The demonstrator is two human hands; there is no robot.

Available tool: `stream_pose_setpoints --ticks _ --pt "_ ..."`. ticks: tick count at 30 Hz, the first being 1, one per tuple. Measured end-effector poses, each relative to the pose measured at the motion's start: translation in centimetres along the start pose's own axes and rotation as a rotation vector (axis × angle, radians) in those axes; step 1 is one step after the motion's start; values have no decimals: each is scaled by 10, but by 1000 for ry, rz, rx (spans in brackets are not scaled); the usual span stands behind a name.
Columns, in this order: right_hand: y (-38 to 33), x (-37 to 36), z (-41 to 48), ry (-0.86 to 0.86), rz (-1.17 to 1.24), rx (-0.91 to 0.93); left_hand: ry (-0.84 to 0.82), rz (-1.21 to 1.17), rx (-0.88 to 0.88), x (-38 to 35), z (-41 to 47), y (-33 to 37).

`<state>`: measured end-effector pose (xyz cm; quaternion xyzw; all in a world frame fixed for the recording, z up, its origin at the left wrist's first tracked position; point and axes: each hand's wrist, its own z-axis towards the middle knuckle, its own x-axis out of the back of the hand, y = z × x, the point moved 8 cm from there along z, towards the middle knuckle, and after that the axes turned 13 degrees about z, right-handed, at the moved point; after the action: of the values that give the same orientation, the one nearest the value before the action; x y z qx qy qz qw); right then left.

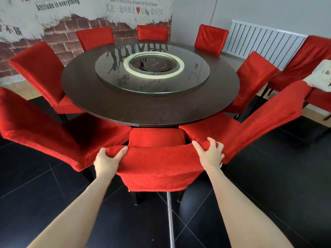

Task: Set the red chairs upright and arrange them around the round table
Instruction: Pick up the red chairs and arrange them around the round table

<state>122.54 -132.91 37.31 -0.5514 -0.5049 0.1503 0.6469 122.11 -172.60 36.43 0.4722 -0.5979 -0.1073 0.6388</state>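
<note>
The scene is brightly and evenly lit by soft, diffuse light. The wall lettering (57,4) is mirrored in the glass turntable (195,76), and a pale sheen is carried by the dark floor (53,203) at lower left. Only faint shadows are cast beneath the table (107,104). The chairs (35,122) are stretched by wide-angle distortion toward the frame edges. Sharp focus is held throughout.

Head-worn view, forward-down over round table (111,106).

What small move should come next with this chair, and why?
Probably a short, straight push forward. The left hand and right hand grip the backrest of the near chair, its seat barely reaches the round table, and neighbouring chairs sit close on either side.
</note>
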Motion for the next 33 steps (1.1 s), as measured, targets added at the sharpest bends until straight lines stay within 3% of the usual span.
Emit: stream_pose_setpoints --ticks 8,17,25,33 --pt "3 -1 -1 -35 9 -6 -13 15 32 -1 -2 -1" --pt "-1 14 -14 -120 96 12 139 248 -86 -4 -48 37" --pt "-1 97 -8 -28 295 73 68 115 -235 -51 -104 117" --pt "-4 197 52 94 318 119 -54 -36 -354 -136 -132 224"
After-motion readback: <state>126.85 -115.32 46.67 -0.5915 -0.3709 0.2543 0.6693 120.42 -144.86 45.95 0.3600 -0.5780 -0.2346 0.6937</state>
